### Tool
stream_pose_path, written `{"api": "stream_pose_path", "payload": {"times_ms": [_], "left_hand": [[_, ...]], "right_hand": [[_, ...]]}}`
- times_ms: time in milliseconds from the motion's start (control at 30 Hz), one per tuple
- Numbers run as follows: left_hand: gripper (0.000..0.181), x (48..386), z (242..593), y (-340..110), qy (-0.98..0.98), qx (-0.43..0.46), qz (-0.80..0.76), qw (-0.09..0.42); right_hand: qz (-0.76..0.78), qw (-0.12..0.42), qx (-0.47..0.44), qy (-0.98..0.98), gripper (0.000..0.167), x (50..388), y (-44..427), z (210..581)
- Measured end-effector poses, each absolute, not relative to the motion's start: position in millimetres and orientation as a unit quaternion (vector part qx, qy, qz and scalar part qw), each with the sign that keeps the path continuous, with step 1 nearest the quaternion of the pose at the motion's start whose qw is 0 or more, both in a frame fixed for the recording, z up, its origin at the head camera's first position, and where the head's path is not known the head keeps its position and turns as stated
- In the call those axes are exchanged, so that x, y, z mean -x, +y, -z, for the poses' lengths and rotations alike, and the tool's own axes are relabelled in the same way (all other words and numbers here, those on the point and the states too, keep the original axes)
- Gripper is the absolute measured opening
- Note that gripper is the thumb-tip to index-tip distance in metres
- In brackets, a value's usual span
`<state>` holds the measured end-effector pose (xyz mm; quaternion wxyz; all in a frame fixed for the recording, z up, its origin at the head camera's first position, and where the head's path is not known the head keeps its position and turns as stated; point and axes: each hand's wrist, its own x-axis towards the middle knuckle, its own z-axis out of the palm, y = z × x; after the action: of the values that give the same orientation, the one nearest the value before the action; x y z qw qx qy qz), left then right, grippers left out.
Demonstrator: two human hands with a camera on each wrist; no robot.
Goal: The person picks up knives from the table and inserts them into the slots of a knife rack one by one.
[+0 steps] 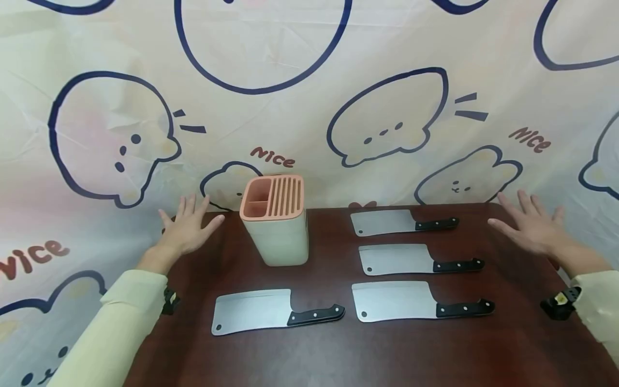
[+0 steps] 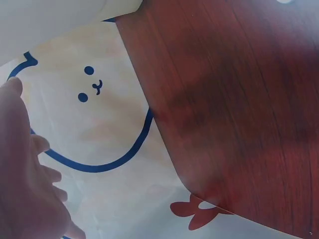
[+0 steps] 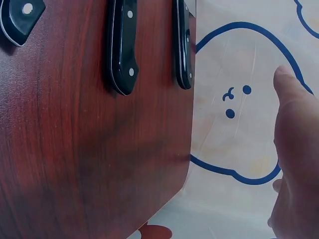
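Observation:
My left hand [image 1: 186,227] is spread with straight fingers near the table's back left corner, left of a knife block [image 1: 275,236] with a pink slotted top. Fingers splayed, my right hand [image 1: 534,227] hovers by the back right corner, beyond the cleaver handles. Neither hand holds anything. Three cleavers lie in a column on the right: a back one [image 1: 384,222], a middle one [image 1: 397,259] and a front one [image 1: 394,301]. Another cleaver [image 1: 253,312] lies in front of the block. All have black riveted handles pointing right; some handle ends [image 3: 123,50] show in the right wrist view.
The dark red-brown wooden table [image 1: 309,360] has its back edge against a pale cloth [image 1: 300,123] printed with blue cartoon outlines. In the left wrist view, the table's rounded corner [image 2: 199,184] shows beside the cloth. Dark straps [image 1: 561,303] sit at the wrists.

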<state>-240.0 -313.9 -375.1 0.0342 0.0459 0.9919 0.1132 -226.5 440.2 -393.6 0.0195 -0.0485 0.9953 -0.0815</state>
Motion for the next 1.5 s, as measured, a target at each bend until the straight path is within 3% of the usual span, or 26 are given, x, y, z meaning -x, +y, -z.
{"api": "stream_pose_path", "payload": {"times_ms": [333,600,933,1167,1500], "left_hand": [[0.083,240.2,367.9,-308.9,0.986,-0.055,-0.155,-0.016],[0.068,240.5,361.0,-304.5,0.971,-0.067,-0.218,-0.073],[0.069,239.9,347.7,-292.8,0.925,-0.084,-0.369,-0.033],[0.069,242.7,339.5,-285.5,0.898,-0.078,-0.432,-0.037],[0.071,248.0,335.2,-267.8,0.842,-0.061,-0.533,0.055]], "right_hand": [[0.107,-0.023,0.075,0.991,0.08,219.3,443.8,396.6],[0.163,-0.015,0.106,0.981,0.075,212.9,434.1,386.1],[0.213,-0.023,0.149,0.965,0.058,196.0,421.5,378.3],[0.208,0.002,0.134,0.969,0.054,185.7,408.8,376.4],[0.264,0.033,0.169,0.949,0.034,161.4,400.9,390.7]]}}
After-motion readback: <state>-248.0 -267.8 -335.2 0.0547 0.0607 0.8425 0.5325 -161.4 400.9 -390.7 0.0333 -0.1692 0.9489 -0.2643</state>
